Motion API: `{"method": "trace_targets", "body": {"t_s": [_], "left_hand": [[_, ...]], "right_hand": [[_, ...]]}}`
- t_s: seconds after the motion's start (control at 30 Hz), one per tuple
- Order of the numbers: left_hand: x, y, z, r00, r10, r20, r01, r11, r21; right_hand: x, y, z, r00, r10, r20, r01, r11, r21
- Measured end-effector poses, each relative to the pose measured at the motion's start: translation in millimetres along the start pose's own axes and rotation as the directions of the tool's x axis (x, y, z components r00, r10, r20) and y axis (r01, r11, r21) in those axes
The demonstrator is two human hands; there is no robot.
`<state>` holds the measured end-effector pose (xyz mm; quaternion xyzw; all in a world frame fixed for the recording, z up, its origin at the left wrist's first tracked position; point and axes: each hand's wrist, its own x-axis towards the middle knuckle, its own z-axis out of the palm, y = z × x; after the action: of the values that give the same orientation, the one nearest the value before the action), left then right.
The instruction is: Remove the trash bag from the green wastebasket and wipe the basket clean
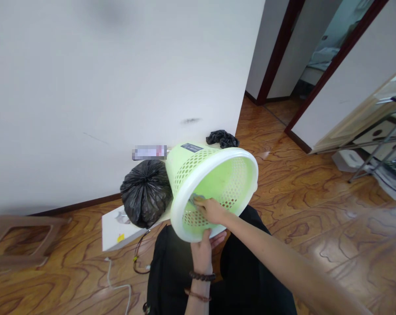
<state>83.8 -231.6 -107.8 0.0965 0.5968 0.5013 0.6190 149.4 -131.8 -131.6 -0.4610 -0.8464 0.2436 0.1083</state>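
Observation:
A light green plastic wastebasket (217,159) with a perforated wall lies tilted on its side, its wide mouth facing me. My left hand (203,251), with two bracelets on the wrist, grips the lower rim, thumb on the inner side and fingers beneath. My right hand (213,211) reaches into the mouth. Its fingers are closed on a greyish cloth (195,197), which touches the inner wall and is mostly hidden by the fingers. A knotted, full black garbage bag (146,192) sits left of the wastebasket.
Behind the wastebasket lies a crumpled black plastic bag (223,138). A low white surface (114,229) supports the garbage bag beside the wall. Cables (119,286) trail over the wooden floor. A brown stool (20,238) stands at left; a white box (348,160) is at right.

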Motion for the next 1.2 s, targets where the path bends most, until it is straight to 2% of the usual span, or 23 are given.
{"method": "trace_targets", "body": {"t_s": [0.07, 0.13, 0.2, 0.27, 0.4, 0.47, 0.6, 0.77, 0.9, 1.03, 1.13, 1.2], "left_hand": [[0, 2, -3.0, 1.000, 0.022, -0.005, -0.023, 1.000, -0.021], [1, 4, -6.0, 1.000, 0.028, 0.009, -0.028, 0.999, -0.028], [3, 3, -6.9, 0.999, 0.035, 0.028, -0.035, 0.999, -0.023], [5, 3, -5.7, 0.999, 0.021, 0.034, -0.021, 1.000, -0.011], [3, 4, -1.9, 0.998, -0.032, 0.056, 0.033, 0.999, -0.017], [0, 6, -1.7, 0.997, -0.006, 0.082, 0.007, 1.000, -0.005], [-1, 10, -5.3, 0.995, 0.046, 0.083, -0.048, 0.999, 0.018], [3, 10, -9.2, 0.998, 0.016, 0.060, -0.018, 0.999, 0.032], [1, 8, -3.5, 0.998, 0.002, 0.070, -0.006, 0.999, 0.053], [-2, 4, 0.9, 0.991, -0.066, 0.117, 0.064, 0.998, 0.019], [-2, 3, 2.9, 0.978, -0.078, 0.195, 0.079, 0.997, 0.002], [-3, 3, 5.1, 0.976, -0.068, 0.208, 0.070, 0.998, -0.005]], "right_hand": [[-4, 16, -14, 0.999, 0.040, 0.014, -0.037, 0.988, -0.147], [-6, 37, -30, 0.990, 0.124, -0.063, -0.137, 0.942, -0.305], [-6, 51, -38, 0.973, 0.171, -0.153, -0.218, 0.897, -0.385], [-6, 51, -34, 0.972, 0.182, -0.146, -0.224, 0.900, -0.374], [-5, 27, -7, 0.996, 0.090, 0.003, -0.087, 0.978, -0.191], [-3, 19, -1, 0.998, 0.051, 0.030, -0.046, 0.989, -0.143], [2, 29, -17, 0.995, 0.099, 0.032, -0.088, 0.962, -0.259], [5, 55, -44, 0.977, 0.173, -0.126, -0.212, 0.862, -0.461], [4, 57, -36, 0.985, 0.160, -0.059, -0.170, 0.903, -0.394], [3, 51, -21, 0.986, 0.166, -0.032, -0.168, 0.939, -0.300], [4, 50, -21, 0.976, 0.216, 0.002, -0.207, 0.940, -0.269], [4, 49, -24, 0.978, 0.209, 0.015, -0.197, 0.945, -0.261]]}}
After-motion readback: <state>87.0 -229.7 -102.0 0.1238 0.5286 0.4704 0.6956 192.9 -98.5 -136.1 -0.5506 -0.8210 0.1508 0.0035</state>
